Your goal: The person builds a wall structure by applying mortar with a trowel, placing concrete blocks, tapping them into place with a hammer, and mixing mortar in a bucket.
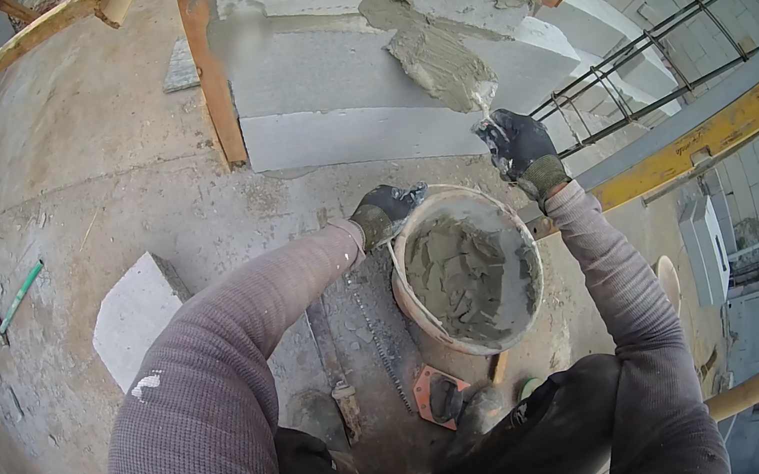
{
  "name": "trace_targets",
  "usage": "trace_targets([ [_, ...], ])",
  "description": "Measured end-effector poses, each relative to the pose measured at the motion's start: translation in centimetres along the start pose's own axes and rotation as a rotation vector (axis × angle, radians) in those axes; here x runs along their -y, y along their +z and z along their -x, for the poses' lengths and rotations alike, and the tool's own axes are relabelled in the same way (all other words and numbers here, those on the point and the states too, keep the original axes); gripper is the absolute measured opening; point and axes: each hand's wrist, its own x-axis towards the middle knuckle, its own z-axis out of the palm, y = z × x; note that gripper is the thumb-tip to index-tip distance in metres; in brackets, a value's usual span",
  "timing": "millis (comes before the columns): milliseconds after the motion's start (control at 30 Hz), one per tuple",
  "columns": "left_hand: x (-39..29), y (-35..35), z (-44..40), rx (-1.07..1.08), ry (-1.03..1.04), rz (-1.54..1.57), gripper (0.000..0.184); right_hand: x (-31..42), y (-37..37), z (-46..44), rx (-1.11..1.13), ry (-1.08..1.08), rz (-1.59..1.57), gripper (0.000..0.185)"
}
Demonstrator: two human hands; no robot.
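My right hand (520, 149), in a dark glove, is closed around the handle of a trowel (452, 72). Grey mortar covers the trowel's blade, which is over the pale block wall (300, 73); contact with the wall cannot be told. My left hand (385, 213), gloved too, grips the near-wall rim of a round bucket (403, 302). Inside the bucket lies thick grey mortar (462, 273), with smears up the inner side. More mortar (385, 8) is spread on the blocks just beyond the blade.
A yellow spirit level (708, 140) and a rebar ladder frame (642, 54) lie at the right. A white block (139, 315) sits on the floor to the left. By my feet are a long saw (377, 339) and an orange-handled tool (436, 397). Wooden boards (212, 74) frame the wall.
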Motion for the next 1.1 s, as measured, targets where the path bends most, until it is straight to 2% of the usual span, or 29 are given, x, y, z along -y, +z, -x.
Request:
trace_targets([
  [33, 0.0, 0.2, -0.1, 0.006, 0.036, 0.011, 0.07, -0.6, 0.3, 0.5, 0.1, 0.092, -0.056, 0.028],
  [67, -0.2, -0.1, -0.1, 0.004, 0.047, -0.001, 0.07, -2.1, 1.6, 0.7, -0.012, -0.138, -0.1, 0.036],
  [133, -0.5, -0.1, 0.5, 0.011, -0.075, 0.208, 0.071, 0.8, 1.6, 1.3, -0.124, -0.162, 0.012, 0.037],
  [167, -0.5, -0.2, 0.7, 0.033, -0.065, 0.184, 0.071, 1.7, 1.5, 1.5, -0.221, -0.19, 0.13, 0.038],
  [200, -1.1, -0.1, 1.1, 0.096, -0.111, 0.299, 0.07, 0.8, 0.9, 1.7, -0.247, -0.131, 0.111, 0.038],
  [233, -1.6, -0.7, 1.2, 0.124, -0.163, 0.434, 0.07, 0.7, 0.0, 0.1, -0.207, -0.17, 0.134, 0.039],
  [300, -2.7, -1.8, 1.9, 0.097, -0.198, 0.31, 0.069, 0.3, -1.0, -0.6, -0.188, -0.211, 0.153, 0.04],
  [367, -2.6, -1.6, 2.5, 0.046, -0.175, 0.234, 0.07, -1.9, -0.6, 0.5, -0.1, -0.031, 0.003, 0.029],
  [400, -3.7, -2.5, 3.2, 0.067, -0.173, 0.152, 0.07, -5.0, 1.3, 0.5, -0.187, -0.136, 0.013, 0.028],
  [433, -3.5, -2.3, 2.8, 0.066, -0.163, 0.139, 0.07, -5.8, 0.9, 1.3, -0.203, -0.131, 0.011, 0.028],
  [500, -2.3, -1.3, 2.0, 0.037, -0.159, 0.15, 0.071, -7.2, 0.5, 3.1, 0.07, -0.128, -0.296, 0.019],
  [533, -1.8, -1.0, 1.6, 0.035, -0.15, 0.124, 0.07, -8.7, 0.7, 2.9, 0.307, 0.053, -0.554, 0.018],
  [567, -1.3, -0.7, 1.0, 0.047, -0.147, 0.102, 0.07, -8.4, -0.1, 4.6, 0.292, 0.063, -0.573, 0.018],
  [633, -0.4, 0.0, 0.0, -0.026, -0.109, -0.064, 0.065, -6.9, -2.4, 9.0, 0.113, 0.056, -1.102, 0.023],
  [667, -1.1, -0.2, 0.3, -0.016, -0.106, -0.086, 0.065, -8.9, -1.7, 8.9, 0.15, -0.032, -1.266, 0.029],
  [700, -2.4, -0.4, 0.6, -0.092, -0.136, -0.177, 0.063, -9.6, -1.6, 8.7, 0.131, -0.032, -1.282, 0.029],
  [767, -3.8, -0.5, 0.7, -0.169, -0.158, -0.286, 0.061, -10.5, -1.9, 8.2, -0.012, -0.139, -0.874, 0.027],
  [800, -4.2, -0.3, 0.7, -0.227, -0.125, -0.269, 0.059, -10.3, -2.3, 8.0, 0.026, 0.32, -1.23, 0.024],
  [833, -4.5, -0.2, 0.8, -0.284, -0.093, -0.251, 0.058, -10.8, -2.3, 7.7, 0.014, 0.317, -1.244, 0.024],
  [900, -0.7, 1.9, -1.4, -0.301, -0.096, -0.312, 0.057, -12.2, -1.4, 6.9, 0.122, 0.228, -1.34, 0.025],
  [967, 0.5, 2.2, -2.2, -0.321, -0.094, -0.378, 0.057, -13.2, -0.2, 6.7, 0.058, 0.251, -1.396, 0.028],
  [1033, 0.5, 1.7, -2.0, -0.269, -0.017, -0.323, 0.056, -13.5, 0.5, 8.0, 0.014, -0.068, -1.41, 0.031],
  [1067, 2.7, 2.3, -2.7, -0.292, 0.07, -0.372, 0.055, -12.6, -1.2, 9.4, 0.066, -0.105, -1.261, 0.035],
  [1100, 2.1, 1.9, -2.2, -0.282, 0.064, -0.392, 0.055, -12.7, -1.5, 10.5, 0.06, -0.102, -1.282, 0.035],
])
